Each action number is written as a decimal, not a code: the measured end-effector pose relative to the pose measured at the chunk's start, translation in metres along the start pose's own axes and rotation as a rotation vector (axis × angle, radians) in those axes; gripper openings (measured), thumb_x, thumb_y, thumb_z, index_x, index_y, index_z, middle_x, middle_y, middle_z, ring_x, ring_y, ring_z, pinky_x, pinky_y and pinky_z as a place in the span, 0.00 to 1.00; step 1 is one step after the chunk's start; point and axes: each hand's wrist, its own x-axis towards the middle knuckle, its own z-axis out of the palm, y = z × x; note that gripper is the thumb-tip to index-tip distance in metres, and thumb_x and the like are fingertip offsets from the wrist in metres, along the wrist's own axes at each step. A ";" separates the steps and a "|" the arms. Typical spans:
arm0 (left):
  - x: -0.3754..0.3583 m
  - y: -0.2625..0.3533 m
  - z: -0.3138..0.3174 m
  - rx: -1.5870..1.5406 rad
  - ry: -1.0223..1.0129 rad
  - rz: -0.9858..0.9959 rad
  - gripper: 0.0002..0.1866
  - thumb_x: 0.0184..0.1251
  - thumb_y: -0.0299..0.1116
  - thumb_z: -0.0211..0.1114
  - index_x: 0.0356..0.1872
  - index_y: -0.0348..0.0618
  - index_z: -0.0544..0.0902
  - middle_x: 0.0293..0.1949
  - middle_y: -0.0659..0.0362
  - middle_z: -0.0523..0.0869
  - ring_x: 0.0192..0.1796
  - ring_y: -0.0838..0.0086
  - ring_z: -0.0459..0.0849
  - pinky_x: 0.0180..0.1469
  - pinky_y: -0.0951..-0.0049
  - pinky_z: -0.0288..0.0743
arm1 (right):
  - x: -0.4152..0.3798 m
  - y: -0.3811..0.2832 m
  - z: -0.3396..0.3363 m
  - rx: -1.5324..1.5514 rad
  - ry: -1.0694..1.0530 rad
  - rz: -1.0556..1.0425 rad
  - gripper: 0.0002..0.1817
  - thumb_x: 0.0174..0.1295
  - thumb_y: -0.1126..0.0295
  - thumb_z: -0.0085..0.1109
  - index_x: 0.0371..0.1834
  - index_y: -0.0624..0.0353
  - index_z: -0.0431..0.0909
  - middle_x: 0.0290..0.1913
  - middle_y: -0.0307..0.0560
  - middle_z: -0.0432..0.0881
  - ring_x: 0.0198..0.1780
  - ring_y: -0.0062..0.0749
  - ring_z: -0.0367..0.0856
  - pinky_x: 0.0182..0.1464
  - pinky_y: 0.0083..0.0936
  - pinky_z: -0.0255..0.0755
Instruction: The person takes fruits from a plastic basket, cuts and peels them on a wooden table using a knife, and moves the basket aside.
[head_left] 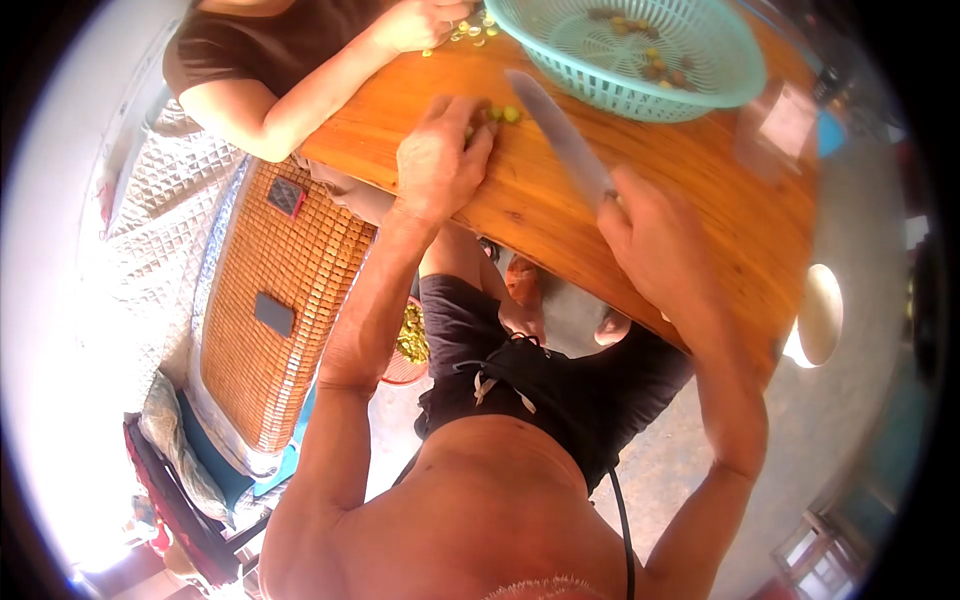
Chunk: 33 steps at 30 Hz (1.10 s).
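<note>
On the near side of the wooden table (700, 240), my left hand (445, 160) rests with its fingers curled round a small yellow-green fruit (470, 131), only partly visible. Right beside those fingers lie more small green fruits (505, 114). My right hand (655, 230) is closed on the handle of a knife (560, 135). The broad blade points away and to the left over the tabletop, its tip close to the loose fruits but apart from my left hand.
A teal plastic basket (600, 95) holds a few small fruits. Another person's hand (425, 22) is near cut fruit pieces (475, 32). Below the table's left edge stands a reddish basket of green pieces (412, 335). A bamboo-mat seat (265, 230) bears a dark phone-like slab (274, 313). A white stool (820, 315) stands right.
</note>
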 end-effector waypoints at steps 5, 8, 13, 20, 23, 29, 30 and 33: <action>0.003 -0.005 0.005 -0.004 -0.001 -0.010 0.12 0.72 0.37 0.68 0.50 0.45 0.86 0.45 0.52 0.88 0.45 0.53 0.88 0.48 0.57 0.82 | -0.009 -0.003 -0.015 -0.072 -0.075 0.013 0.10 0.71 0.67 0.56 0.39 0.65 0.74 0.37 0.68 0.81 0.42 0.71 0.77 0.43 0.57 0.68; 0.003 -0.009 0.008 -0.010 0.025 0.005 0.11 0.71 0.37 0.69 0.49 0.45 0.86 0.44 0.53 0.88 0.44 0.54 0.88 0.47 0.58 0.82 | -0.011 -0.009 -0.022 -0.197 -0.132 0.017 0.10 0.71 0.67 0.56 0.39 0.65 0.75 0.37 0.68 0.81 0.43 0.71 0.78 0.44 0.57 0.69; 0.001 -0.005 0.004 -0.109 0.018 -0.015 0.10 0.68 0.36 0.70 0.46 0.47 0.85 0.42 0.53 0.88 0.44 0.50 0.88 0.45 0.54 0.81 | -0.005 -0.008 -0.022 -0.228 -0.129 -0.011 0.11 0.71 0.66 0.55 0.39 0.65 0.75 0.37 0.69 0.82 0.43 0.71 0.78 0.44 0.58 0.70; -0.002 -0.001 0.000 -0.093 -0.080 -0.033 0.11 0.68 0.36 0.74 0.45 0.44 0.86 0.41 0.55 0.88 0.42 0.59 0.88 0.46 0.62 0.82 | 0.015 -0.004 -0.010 -0.152 -0.090 0.015 0.12 0.71 0.65 0.54 0.41 0.65 0.75 0.38 0.70 0.81 0.43 0.73 0.78 0.44 0.58 0.70; 0.001 -0.002 0.004 -0.126 -0.099 0.008 0.10 0.67 0.35 0.75 0.44 0.44 0.86 0.39 0.55 0.88 0.41 0.61 0.88 0.45 0.64 0.82 | 0.020 0.000 -0.002 -0.109 -0.049 -0.017 0.12 0.71 0.65 0.54 0.41 0.66 0.75 0.38 0.71 0.81 0.43 0.73 0.78 0.44 0.57 0.70; 0.002 -0.001 0.007 -0.239 -0.082 0.049 0.07 0.67 0.35 0.72 0.42 0.49 0.86 0.40 0.54 0.89 0.42 0.53 0.88 0.44 0.57 0.81 | 0.022 -0.004 0.001 -0.122 -0.041 -0.054 0.11 0.71 0.66 0.55 0.42 0.66 0.75 0.37 0.72 0.81 0.43 0.74 0.78 0.43 0.57 0.70; 0.002 -0.002 0.008 -0.230 -0.081 0.056 0.07 0.67 0.33 0.73 0.43 0.47 0.87 0.40 0.56 0.88 0.42 0.58 0.88 0.45 0.63 0.81 | 0.021 -0.004 0.001 -0.124 -0.043 -0.055 0.11 0.71 0.66 0.55 0.42 0.66 0.75 0.37 0.72 0.81 0.43 0.74 0.78 0.43 0.57 0.70; 0.001 -0.001 0.008 -0.233 -0.097 0.046 0.07 0.67 0.31 0.74 0.44 0.45 0.87 0.40 0.57 0.88 0.41 0.65 0.88 0.46 0.69 0.82 | 0.020 -0.004 0.002 -0.055 -0.068 -0.064 0.11 0.71 0.68 0.56 0.41 0.67 0.74 0.36 0.73 0.80 0.43 0.74 0.78 0.43 0.57 0.70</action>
